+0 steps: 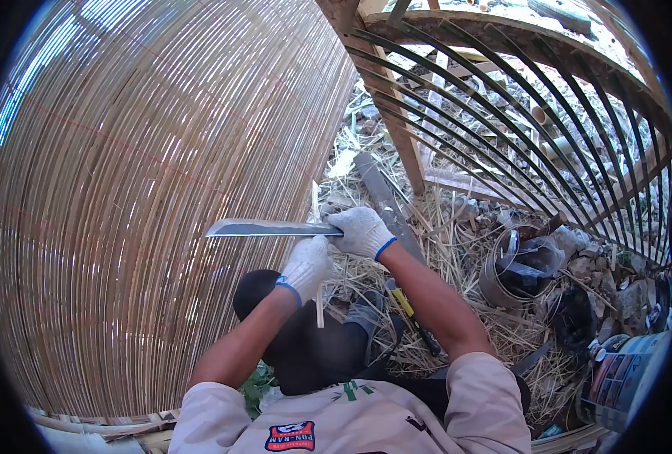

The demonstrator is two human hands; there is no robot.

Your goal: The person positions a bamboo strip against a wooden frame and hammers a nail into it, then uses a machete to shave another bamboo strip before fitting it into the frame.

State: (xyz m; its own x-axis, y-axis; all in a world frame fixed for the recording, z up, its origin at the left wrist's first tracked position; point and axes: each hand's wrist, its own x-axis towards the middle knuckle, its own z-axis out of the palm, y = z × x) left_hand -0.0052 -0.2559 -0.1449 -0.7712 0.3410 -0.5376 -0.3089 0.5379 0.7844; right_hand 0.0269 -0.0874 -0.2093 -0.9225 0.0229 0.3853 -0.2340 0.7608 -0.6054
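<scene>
My right hand [362,231], in a white knit glove with a blue cuff, is closed around the handle end of a machete [264,228]. Its long blade points left, roughly level. Just below and left of it, my left hand [308,265], gloved the same way, is closed on a thin pale bamboo strip [320,309]. The strip runs upright through the fist, showing above the blade and below the hand. Where they meet, the blade crosses in front of the strip, close to my left fingertips.
A tall screen of bamboo slats [147,219] fills the left side. At upper right leans a wooden frame [404,129] with dark curved strips. Bamboo shavings [457,250] cover the ground. A bucket [495,276], a yellow-handled tool [402,301] and a printed container [623,378] stand or lie to the right.
</scene>
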